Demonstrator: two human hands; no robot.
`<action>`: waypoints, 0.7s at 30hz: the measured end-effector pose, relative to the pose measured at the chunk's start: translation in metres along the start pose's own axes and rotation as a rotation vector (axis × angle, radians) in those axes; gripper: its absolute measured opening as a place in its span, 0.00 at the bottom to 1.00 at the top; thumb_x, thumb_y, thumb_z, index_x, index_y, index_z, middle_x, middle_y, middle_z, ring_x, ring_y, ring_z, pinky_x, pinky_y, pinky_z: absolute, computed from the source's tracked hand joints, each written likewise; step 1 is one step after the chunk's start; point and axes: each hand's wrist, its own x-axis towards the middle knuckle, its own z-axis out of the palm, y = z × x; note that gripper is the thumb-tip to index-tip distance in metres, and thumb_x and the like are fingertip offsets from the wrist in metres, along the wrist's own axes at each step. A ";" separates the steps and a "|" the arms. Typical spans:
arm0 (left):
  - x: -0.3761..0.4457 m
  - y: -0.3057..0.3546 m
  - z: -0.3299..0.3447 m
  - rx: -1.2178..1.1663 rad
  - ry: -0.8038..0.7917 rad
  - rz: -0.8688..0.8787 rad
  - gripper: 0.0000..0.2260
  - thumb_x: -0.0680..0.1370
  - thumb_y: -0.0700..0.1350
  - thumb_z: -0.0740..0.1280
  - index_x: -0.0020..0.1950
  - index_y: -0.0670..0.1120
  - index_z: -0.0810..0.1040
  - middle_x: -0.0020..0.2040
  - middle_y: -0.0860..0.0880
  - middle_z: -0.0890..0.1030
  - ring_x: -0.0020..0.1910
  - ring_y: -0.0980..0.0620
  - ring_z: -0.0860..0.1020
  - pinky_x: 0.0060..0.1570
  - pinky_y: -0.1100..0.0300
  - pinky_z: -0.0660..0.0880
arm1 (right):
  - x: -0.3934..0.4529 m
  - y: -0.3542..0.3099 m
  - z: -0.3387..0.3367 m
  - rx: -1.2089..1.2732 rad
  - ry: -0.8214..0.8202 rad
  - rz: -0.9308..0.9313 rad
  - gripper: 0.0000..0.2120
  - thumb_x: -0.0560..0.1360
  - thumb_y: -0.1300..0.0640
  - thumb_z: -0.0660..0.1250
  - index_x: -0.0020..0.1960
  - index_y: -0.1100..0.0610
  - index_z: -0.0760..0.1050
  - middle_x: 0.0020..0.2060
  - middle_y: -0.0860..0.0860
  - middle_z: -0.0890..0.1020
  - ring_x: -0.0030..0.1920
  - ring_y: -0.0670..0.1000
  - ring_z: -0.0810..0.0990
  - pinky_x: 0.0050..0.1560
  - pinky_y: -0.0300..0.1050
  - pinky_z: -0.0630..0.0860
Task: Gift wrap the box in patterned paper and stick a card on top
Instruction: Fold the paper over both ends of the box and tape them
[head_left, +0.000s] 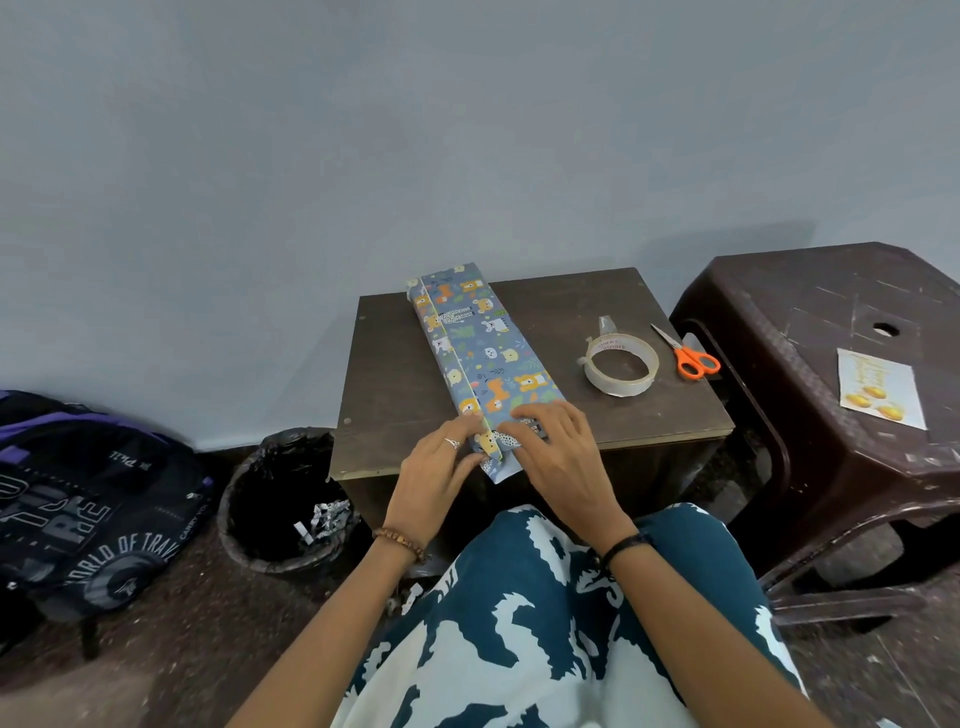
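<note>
A long narrow box wrapped in blue paper with animal prints lies on a small dark wooden table, reaching from the wall towards me. A raised paper seam runs along its top. My left hand and my right hand press down on the near end of the box, on either side of the seam, fingers flat on the folded paper flap. A roll of clear tape and orange-handled scissors lie on the table's right part. A card with yellow shapes lies on the brown stool.
A brown plastic stool stands to the right of the table. A black bin with paper scraps sits on the floor to the left, and a dark backpack lies further left. A grey wall is right behind the table.
</note>
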 end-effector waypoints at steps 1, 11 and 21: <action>0.000 -0.001 0.001 0.010 0.005 0.002 0.16 0.76 0.43 0.68 0.61 0.53 0.71 0.61 0.55 0.77 0.58 0.57 0.75 0.55 0.63 0.72 | 0.000 -0.001 -0.001 0.017 0.002 0.000 0.07 0.75 0.56 0.62 0.50 0.54 0.77 0.49 0.52 0.78 0.53 0.49 0.73 0.57 0.50 0.71; 0.002 -0.003 0.010 0.182 0.141 0.119 0.09 0.76 0.47 0.61 0.52 0.48 0.79 0.56 0.52 0.80 0.56 0.59 0.73 0.57 0.63 0.64 | 0.002 0.007 -0.016 0.193 -0.026 0.095 0.12 0.79 0.55 0.58 0.52 0.56 0.80 0.48 0.51 0.80 0.51 0.48 0.75 0.56 0.46 0.71; 0.007 -0.002 0.008 0.131 0.208 0.238 0.04 0.75 0.44 0.63 0.49 0.50 0.74 0.51 0.51 0.81 0.51 0.57 0.74 0.57 0.60 0.65 | -0.004 0.046 -0.029 0.576 -0.211 0.503 0.22 0.72 0.76 0.58 0.58 0.56 0.75 0.56 0.50 0.76 0.56 0.40 0.74 0.55 0.28 0.72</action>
